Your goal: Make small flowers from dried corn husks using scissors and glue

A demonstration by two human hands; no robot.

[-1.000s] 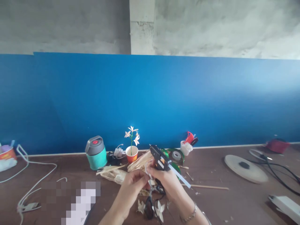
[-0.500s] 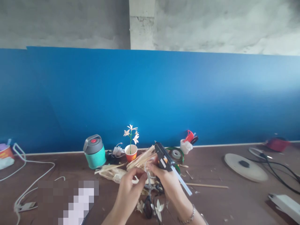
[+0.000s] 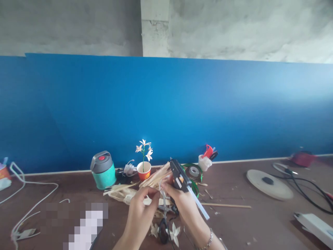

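Note:
My right hand point(image 3: 182, 201) grips a black hot glue gun point(image 3: 179, 173). Its nozzle points up and away, and a pale glue stick point(image 3: 198, 203) juts from the back. Thumb and fingertips of my left hand point(image 3: 143, 207) are pinched together just left of the gun; what they hold is too small to make out. A thin whitish loop point(image 3: 160, 184) shows between the two hands. Below them lie scissors point(image 3: 163, 227) with dark handles, beside white flowers point(image 3: 174, 234). Dried husks point(image 3: 121, 192) lie behind my left hand.
A paper cup point(image 3: 144, 172) with a flower stem stands at the back, next to a teal jar point(image 3: 103, 172). Green tape point(image 3: 196, 192), a thin stick point(image 3: 229, 205), a round lid point(image 3: 269, 185) and a white power strip point(image 3: 316, 227) lie to the right. A white cable point(image 3: 31, 208) runs at left.
The view has shifted slightly, and the glue gun has moved a little right relative to the cup. My left fingertips have drawn slightly apart from my right hand. Both hands keep their holds.

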